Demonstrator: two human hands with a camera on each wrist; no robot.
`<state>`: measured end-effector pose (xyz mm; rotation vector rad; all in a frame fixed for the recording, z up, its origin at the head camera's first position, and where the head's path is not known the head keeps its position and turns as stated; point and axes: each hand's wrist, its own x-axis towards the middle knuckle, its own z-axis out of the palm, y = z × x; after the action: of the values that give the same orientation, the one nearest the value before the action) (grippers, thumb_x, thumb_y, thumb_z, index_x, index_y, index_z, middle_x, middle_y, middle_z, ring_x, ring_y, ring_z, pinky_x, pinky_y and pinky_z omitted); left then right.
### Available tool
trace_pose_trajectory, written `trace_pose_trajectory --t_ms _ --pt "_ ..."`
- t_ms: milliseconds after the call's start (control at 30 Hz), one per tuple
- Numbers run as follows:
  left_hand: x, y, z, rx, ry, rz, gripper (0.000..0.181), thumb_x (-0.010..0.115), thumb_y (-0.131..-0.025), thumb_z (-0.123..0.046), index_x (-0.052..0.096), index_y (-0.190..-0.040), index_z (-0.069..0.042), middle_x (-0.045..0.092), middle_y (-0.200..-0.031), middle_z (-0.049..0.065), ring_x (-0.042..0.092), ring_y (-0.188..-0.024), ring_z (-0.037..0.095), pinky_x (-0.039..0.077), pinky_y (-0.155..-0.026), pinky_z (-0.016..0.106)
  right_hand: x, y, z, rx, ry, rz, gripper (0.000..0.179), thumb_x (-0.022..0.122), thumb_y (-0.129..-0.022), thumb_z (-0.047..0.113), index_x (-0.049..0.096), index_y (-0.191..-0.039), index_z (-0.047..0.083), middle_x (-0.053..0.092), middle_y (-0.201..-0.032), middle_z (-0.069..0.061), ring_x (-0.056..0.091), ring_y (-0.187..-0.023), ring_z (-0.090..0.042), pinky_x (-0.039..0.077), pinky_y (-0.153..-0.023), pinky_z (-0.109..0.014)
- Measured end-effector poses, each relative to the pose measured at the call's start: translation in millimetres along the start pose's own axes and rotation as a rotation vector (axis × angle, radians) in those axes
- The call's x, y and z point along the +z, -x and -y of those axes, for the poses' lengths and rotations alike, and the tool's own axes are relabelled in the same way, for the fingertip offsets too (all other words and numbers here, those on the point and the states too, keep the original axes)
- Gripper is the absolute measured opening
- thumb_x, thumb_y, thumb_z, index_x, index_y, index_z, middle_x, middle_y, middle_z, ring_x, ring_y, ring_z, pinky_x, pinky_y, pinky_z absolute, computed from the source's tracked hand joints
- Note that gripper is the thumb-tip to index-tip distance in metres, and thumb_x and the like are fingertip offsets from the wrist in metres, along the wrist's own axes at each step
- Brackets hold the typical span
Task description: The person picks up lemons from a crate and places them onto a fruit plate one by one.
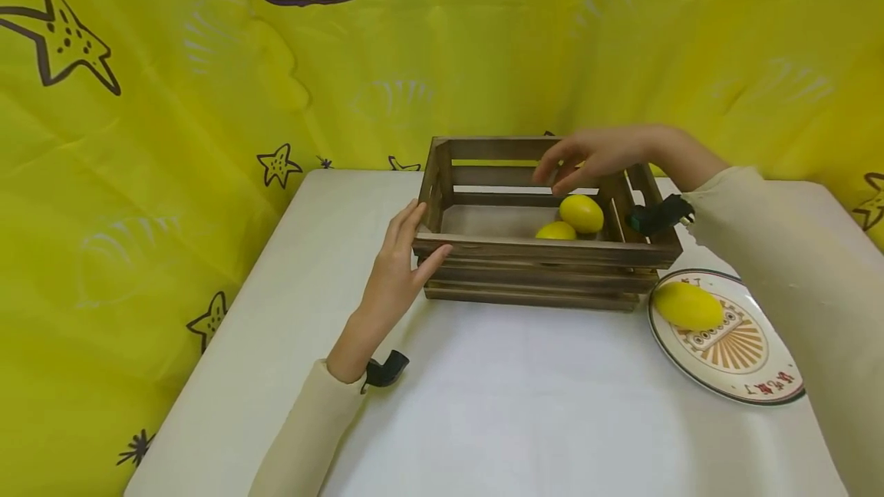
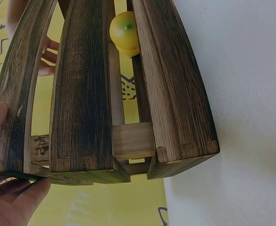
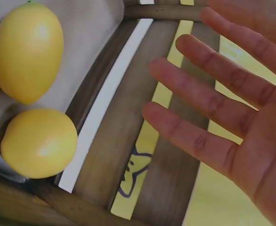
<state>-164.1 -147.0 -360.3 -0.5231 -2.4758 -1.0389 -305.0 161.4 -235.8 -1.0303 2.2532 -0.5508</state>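
Note:
At the near left corner of a brown slatted wooden crate (image 1: pixel 532 276), my left hand (image 1: pixel 394 271) pinches the wood, thumb on the front and fingers along the left end. Two yellow lemons lie inside toward the right: the rear lemon (image 1: pixel 582 213) shows nearly whole, while the front rail partly hides the nearer lemon (image 1: pixel 555 232). My right hand (image 1: pixel 601 152) hovers over the crate's back right part, holding nothing. In the right wrist view its fingers (image 3: pixel 199 141) are spread, apart from the lemons.
A third lemon (image 1: pixel 688 307) lies on a patterned white plate (image 1: pixel 780 359) to the right of the crate, partly under the right sleeve (image 1: pixel 780 244). Crate and plate stand on a white table (image 1: pixel 511 397). A yellow curtain (image 1: pixel 497 60) with drawn starfish hangs close behind.

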Motion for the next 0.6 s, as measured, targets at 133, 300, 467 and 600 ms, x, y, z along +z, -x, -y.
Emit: trace_pose_trajectory --t_ms 133,300,467,600 --pt "0.4 0.3 0.4 0.007 -0.003 -0.004 0.069 0.068 -0.093 -0.023 0.035 -0.147 0.002 0.034 -0.151 0.019 0.039 -0.138 0.034 0.043 -0.106 0.043 4 -8.3 -2 -0.019 0.016 0.038 0.046 0.068 -0.093 0.017 0.055 -0.133 0.000 0.054 -0.137 -0.016 0.053 -0.124 -0.032 0.045 -0.103 -0.042" --pt "0.2 0.7 0.0 0.017 -0.006 -0.010 0.068 0.068 -0.093 -0.023 0.036 -0.147 0.003 0.035 -0.150 0.020 0.041 -0.137 0.034 0.044 -0.105 0.043 7 -14.6 -4 -0.044 -0.005 0.107 0.056 0.073 -0.089 0.015 0.050 -0.137 -0.002 0.047 -0.144 -0.019 0.036 -0.137 -0.042 0.031 -0.112 -0.057" --pt "-1.1 1.4 -0.5 0.027 -0.006 -0.019 0.068 0.069 -0.093 -0.022 0.036 -0.147 0.003 0.035 -0.150 0.020 0.042 -0.136 0.034 0.044 -0.105 0.043 12 -19.6 -9 -0.013 -0.003 0.169 0.056 0.074 -0.087 0.014 0.052 -0.137 0.002 0.040 -0.148 -0.019 0.027 -0.139 -0.048 0.025 -0.112 -0.062" --pt "-1.3 2.4 -1.7 0.027 -0.002 -0.015 0.069 0.069 -0.093 -0.023 0.035 -0.147 0.003 0.034 -0.150 0.020 0.043 -0.135 0.035 0.045 -0.104 0.043 17 -19.8 -16 0.027 -0.028 0.201 0.058 0.074 -0.085 0.013 0.051 -0.138 0.005 0.036 -0.149 -0.018 0.026 -0.139 -0.047 0.028 -0.111 -0.062"
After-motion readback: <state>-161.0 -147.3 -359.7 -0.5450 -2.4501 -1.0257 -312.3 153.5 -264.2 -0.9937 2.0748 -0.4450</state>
